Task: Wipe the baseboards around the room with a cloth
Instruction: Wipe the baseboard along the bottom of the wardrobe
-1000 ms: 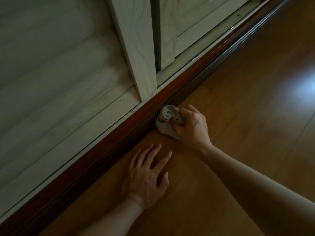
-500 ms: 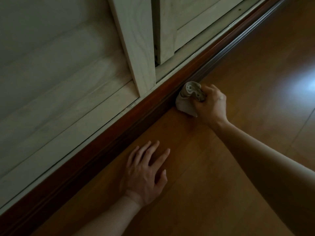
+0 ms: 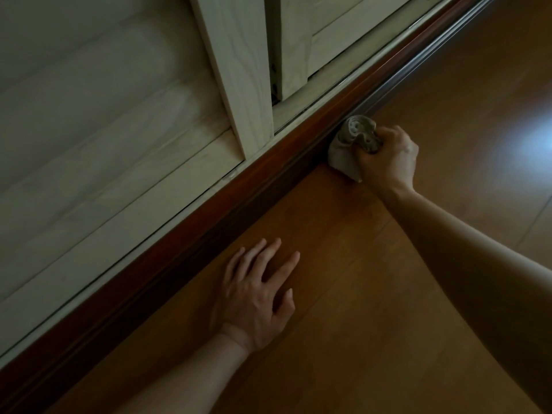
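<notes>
A dark reddish-brown baseboard [image 3: 239, 198] runs diagonally from the lower left to the upper right, below pale wooden sliding doors. My right hand [image 3: 388, 156] grips a bunched grey cloth [image 3: 351, 141] and holds it against the baseboard where it meets the floor. My left hand [image 3: 257, 297] lies flat on the wooden floor with its fingers spread, a short way out from the baseboard.
Pale wooden sliding door panels [image 3: 119, 130] fill the upper left, with a vertical door edge [image 3: 239, 70] and a gap beside it. The brown wooden floor [image 3: 388, 324] stretches to the right, with a bright light patch [image 3: 534, 144] on it.
My right hand has slid the cloth along the baseboard to the upper right, farther from my left hand. My left hand has stayed flat on the floor.
</notes>
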Demonstrator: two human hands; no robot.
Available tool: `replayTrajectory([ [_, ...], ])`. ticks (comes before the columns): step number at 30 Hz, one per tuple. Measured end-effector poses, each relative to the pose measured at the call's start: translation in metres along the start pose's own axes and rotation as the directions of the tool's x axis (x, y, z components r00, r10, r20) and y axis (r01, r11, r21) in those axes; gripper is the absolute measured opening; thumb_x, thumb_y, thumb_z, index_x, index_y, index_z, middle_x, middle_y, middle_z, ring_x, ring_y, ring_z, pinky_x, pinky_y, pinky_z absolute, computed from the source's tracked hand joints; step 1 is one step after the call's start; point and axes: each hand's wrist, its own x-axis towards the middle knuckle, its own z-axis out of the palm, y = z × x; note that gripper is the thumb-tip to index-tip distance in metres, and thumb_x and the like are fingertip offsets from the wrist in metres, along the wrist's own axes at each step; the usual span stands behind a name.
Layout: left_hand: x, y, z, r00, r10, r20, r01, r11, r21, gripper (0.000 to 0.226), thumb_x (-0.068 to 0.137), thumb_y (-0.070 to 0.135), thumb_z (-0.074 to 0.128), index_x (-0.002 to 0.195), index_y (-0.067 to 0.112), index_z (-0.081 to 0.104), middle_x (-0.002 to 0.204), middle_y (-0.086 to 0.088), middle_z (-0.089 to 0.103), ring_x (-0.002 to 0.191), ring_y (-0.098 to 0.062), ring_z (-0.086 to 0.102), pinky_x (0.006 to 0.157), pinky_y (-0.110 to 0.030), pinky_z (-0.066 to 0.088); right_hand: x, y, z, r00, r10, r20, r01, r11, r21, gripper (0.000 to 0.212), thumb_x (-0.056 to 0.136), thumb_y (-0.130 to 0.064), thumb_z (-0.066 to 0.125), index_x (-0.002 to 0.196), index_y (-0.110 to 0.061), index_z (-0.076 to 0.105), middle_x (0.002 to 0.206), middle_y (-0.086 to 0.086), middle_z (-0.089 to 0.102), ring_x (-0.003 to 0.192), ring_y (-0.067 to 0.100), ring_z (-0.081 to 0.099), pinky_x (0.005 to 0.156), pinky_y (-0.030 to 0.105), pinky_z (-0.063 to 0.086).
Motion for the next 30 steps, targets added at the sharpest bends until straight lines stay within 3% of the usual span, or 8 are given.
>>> replayTrajectory([
  [7, 0.0, 0.0, 0.002, 1.0, -0.001, -0.008, 0.001, 1.0, -0.004, 0.055, 0.094, 0.051, 0.037, 0.148, 0.041, 0.044, 0.156, -0.002, 0.043, 0.146, -0.024, 0.035, 0.117, -0.051, 0.03, -0.01, -0.008, 0.001, 1.0, 0.013, 0.015, -0.013, 1.0, -0.01, 0.018, 0.089, -0.028, 0.065, 0.103, -0.018, 0.071, 0.105, 0.004, 0.06, 0.096, 0.023, 0.058, 0.081, 0.034, 0.051],
  [10, -0.001, 0.0, 0.001, 1.0, -0.001, -0.018, 0.001, 1.0, 0.002, 0.055, 0.094, 0.05, 0.038, 0.148, 0.04, 0.046, 0.155, -0.003, 0.044, 0.145, -0.024, 0.036, 0.117, -0.051, 0.03, -0.032, -0.017, 0.009, 0.997, 0.011, 0.071, -0.014, 0.999, 0.04, 0.015, 0.09, -0.025, 0.065, 0.103, -0.021, 0.069, 0.111, 0.004, 0.063, 0.108, 0.023, 0.056, 0.086, 0.007, 0.041],
  [13, -0.001, -0.001, 0.002, 1.0, 0.002, -0.028, -0.002, 1.0, -0.004, 0.056, 0.093, 0.05, 0.039, 0.147, 0.04, 0.047, 0.155, -0.003, 0.044, 0.143, -0.025, 0.038, 0.116, -0.05, 0.029, -0.061, -0.028, 0.016, 0.989, -0.063, 0.131, 0.052, 0.995, 0.08, 0.011, 0.088, -0.025, 0.066, 0.099, -0.025, 0.067, 0.106, 0.002, 0.061, 0.104, 0.02, 0.057, 0.094, 0.034, 0.049],
  [15, -0.001, 0.0, 0.003, 0.999, 0.003, -0.034, -0.003, 1.0, 0.0, 0.056, 0.092, 0.05, 0.04, 0.147, 0.04, 0.046, 0.155, -0.003, 0.044, 0.143, -0.025, 0.038, 0.116, -0.049, 0.027, -0.077, -0.035, 0.018, 0.984, -0.112, 0.14, 0.096, 0.988, 0.12, 0.017, 0.086, -0.033, 0.063, 0.098, -0.022, 0.068, 0.102, 0.003, 0.062, 0.097, 0.016, 0.057, 0.089, 0.041, 0.052],
  [18, -0.002, -0.001, 0.006, 0.999, 0.013, -0.05, -0.013, 1.0, -0.009, 0.057, 0.091, 0.049, 0.042, 0.147, 0.039, 0.047, 0.154, -0.003, 0.045, 0.141, -0.026, 0.04, 0.115, -0.049, 0.029, -0.098, -0.045, 0.023, 0.967, -0.202, 0.154, 0.177, 0.971, 0.159, 0.032, 0.08, -0.049, 0.051, 0.086, -0.02, 0.064, 0.089, -0.003, 0.053, 0.073, 0.008, 0.049, 0.063, 0.031, 0.048],
  [22, -0.003, -0.001, 0.005, 0.999, 0.015, -0.045, -0.015, 1.0, -0.011, 0.058, 0.091, 0.048, 0.044, 0.148, 0.039, 0.046, 0.154, -0.003, 0.045, 0.141, -0.026, 0.04, 0.115, -0.048, 0.029, -0.107, -0.052, 0.026, 0.957, -0.212, 0.2, 0.178, 0.968, 0.177, 0.039, 0.076, -0.062, 0.047, 0.079, -0.024, 0.057, 0.083, -0.007, 0.048, 0.066, 0.006, 0.046, 0.056, 0.022, 0.039],
  [27, -0.001, -0.001, 0.006, 0.998, 0.013, -0.068, -0.017, 0.999, -0.047, 0.057, 0.09, 0.047, 0.045, 0.146, 0.037, 0.049, 0.154, -0.003, 0.045, 0.142, -0.025, 0.04, 0.114, -0.051, 0.031, -0.077, -0.037, 0.023, 0.967, -0.105, 0.232, 0.094, 0.994, 0.06, 0.013, 0.086, -0.024, 0.07, 0.099, -0.02, 0.068, 0.086, -0.016, 0.045, 0.075, 0.002, 0.047, 0.065, 0.016, 0.037],
  [30, -0.002, 0.0, 0.005, 0.998, 0.011, -0.065, -0.014, 0.999, -0.04, 0.057, 0.09, 0.048, 0.046, 0.146, 0.037, 0.049, 0.153, -0.003, 0.046, 0.142, -0.025, 0.039, 0.115, -0.05, 0.03, -0.055, -0.033, 0.015, 0.976, 0.015, 0.217, -0.016, 1.0, 0.004, 0.017, 0.088, -0.026, 0.068, 0.104, -0.021, 0.069, 0.092, -0.009, 0.051, 0.09, 0.014, 0.054, 0.076, 0.033, 0.05],
])
